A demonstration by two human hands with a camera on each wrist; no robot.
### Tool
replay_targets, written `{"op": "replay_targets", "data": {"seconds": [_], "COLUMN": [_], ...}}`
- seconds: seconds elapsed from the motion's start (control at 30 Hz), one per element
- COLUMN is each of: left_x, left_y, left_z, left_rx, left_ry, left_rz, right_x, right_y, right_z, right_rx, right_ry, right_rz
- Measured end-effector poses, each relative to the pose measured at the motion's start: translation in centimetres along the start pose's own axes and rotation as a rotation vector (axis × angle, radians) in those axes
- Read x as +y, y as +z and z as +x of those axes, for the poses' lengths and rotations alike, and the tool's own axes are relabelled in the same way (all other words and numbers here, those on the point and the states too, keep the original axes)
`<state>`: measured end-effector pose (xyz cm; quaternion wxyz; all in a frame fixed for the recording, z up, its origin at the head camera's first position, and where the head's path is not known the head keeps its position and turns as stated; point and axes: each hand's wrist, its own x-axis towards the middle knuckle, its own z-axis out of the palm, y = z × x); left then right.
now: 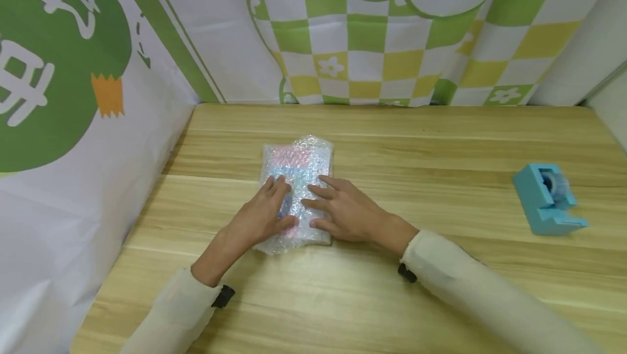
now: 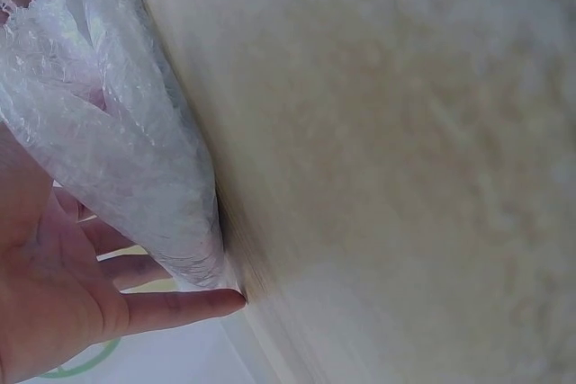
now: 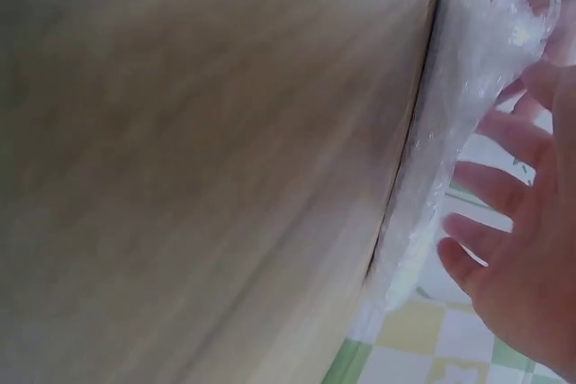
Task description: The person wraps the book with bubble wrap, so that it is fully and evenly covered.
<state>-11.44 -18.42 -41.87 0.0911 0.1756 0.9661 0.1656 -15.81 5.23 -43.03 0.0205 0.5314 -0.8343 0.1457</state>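
A flat rectangular package in clear bubble wrap (image 1: 293, 159) lies on the wooden table. Pink, blue and white show through the wrap, but what is inside cannot be made out. My left hand (image 1: 258, 217) rests on the package's left side with its fingers spread. On the right half lies my right hand (image 1: 351, 211), its fingers loosely extended. In the left wrist view, crumpled bubble wrap (image 2: 117, 150) covers the package beside the left hand (image 2: 63, 285). The right wrist view has the right hand (image 3: 526, 240) along the wrapped edge (image 3: 441, 123).
A blue tape dispenser (image 1: 543, 207) with a clear roll stands at the right of the wooden table (image 1: 431, 152). A green, yellow and white checked cloth (image 1: 362, 32) hangs behind the table. White printed sheeting (image 1: 157, 92) lines the left side.
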Motion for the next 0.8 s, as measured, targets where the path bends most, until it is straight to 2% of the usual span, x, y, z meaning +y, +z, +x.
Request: {"op": "replay_targets", "data": {"seconds": [0.2, 0.4, 0.5, 0.63, 0.8], "left_x": [-0.2, -0.3, -0.5, -0.9, -1.1], "left_y": [-0.1, 0.0, 0.0, 0.1, -0.2], "left_z": [-0.1, 0.0, -0.1, -0.4, -1.1], "left_rx": [-0.003, 0.001, 0.008, 0.021, 0.025], "left_ry": [-0.006, 0.014, 0.030, 0.048, 0.044], "left_rz": [-0.009, 0.015, 0.051, 0.098, 0.117], "right_x": [0.4, 0.3, 0.1, -0.1, -0.2], "right_y": [-0.2, -0.5, -0.4, -0.7, -1.4], "right_z": [-0.3, -0.5, -0.8, -1.5, -2.7], "right_rx": [-0.167, -0.239, -0.249, -0.237, -0.140], "right_ry": [0.055, 0.094, 0.103, 0.153, 0.234], "right_rz": [0.078, 0.132, 0.143, 0.156, 0.163]}}
